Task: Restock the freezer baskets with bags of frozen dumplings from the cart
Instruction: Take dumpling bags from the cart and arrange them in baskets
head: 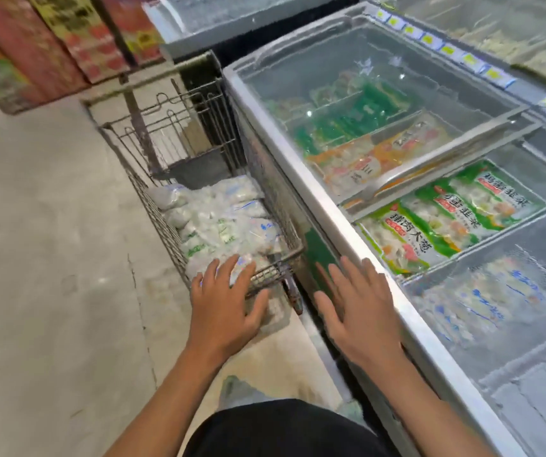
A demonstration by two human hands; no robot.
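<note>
Dumpling bags (222,222) lie heaped in wire cart (166,225) left of freezer (327,206). Left hand (228,301) over cart's near rim, fingers spread, empty. Right hand (360,308) beside freezer edge, fingers spread, empty.

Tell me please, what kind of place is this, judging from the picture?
Most likely the frozen food aisle of a grocery shop. A long chest freezer with sliding glass lids holds printed dumpling packets, price tags line the far rim, and a wire cart carries clear bags of frozen dumplings.
</note>
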